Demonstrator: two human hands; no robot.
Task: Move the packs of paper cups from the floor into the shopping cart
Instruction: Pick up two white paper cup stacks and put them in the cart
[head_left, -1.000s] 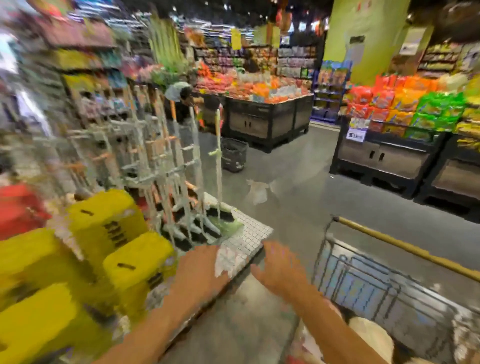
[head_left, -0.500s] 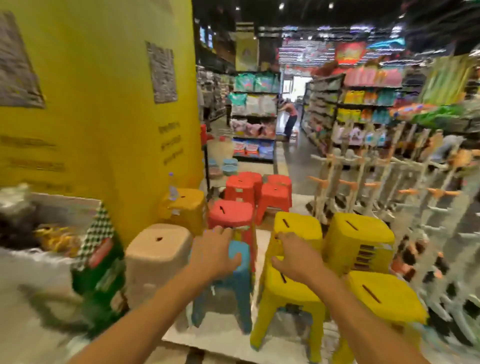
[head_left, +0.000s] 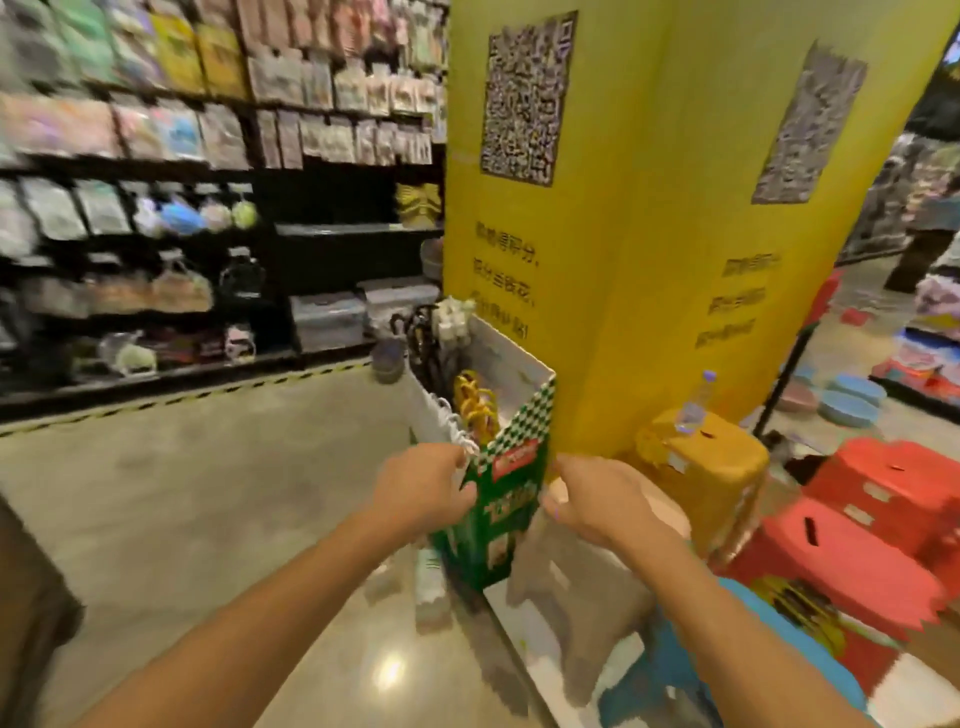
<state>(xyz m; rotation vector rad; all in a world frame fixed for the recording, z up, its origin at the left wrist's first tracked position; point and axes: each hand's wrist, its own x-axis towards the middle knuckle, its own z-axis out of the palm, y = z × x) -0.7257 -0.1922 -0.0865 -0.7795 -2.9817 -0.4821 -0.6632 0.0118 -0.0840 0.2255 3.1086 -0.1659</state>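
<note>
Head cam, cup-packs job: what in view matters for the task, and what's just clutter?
Job: left hand; right hand; blurred pale item on the floor, maybe a cup pack, cannot tell. No cart in view.
Clutter: green checkered box; yellow pillar; yellow stool with bottle; red stools; shelves.

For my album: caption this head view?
Left hand and right hand hover by a green checkered box beside a yellow pillar.

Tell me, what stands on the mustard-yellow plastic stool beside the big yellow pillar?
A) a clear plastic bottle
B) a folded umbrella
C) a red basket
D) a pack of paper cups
A: a clear plastic bottle stands upright on the mustard-yellow plastic stool, right beside the big yellow pillar.
</note>
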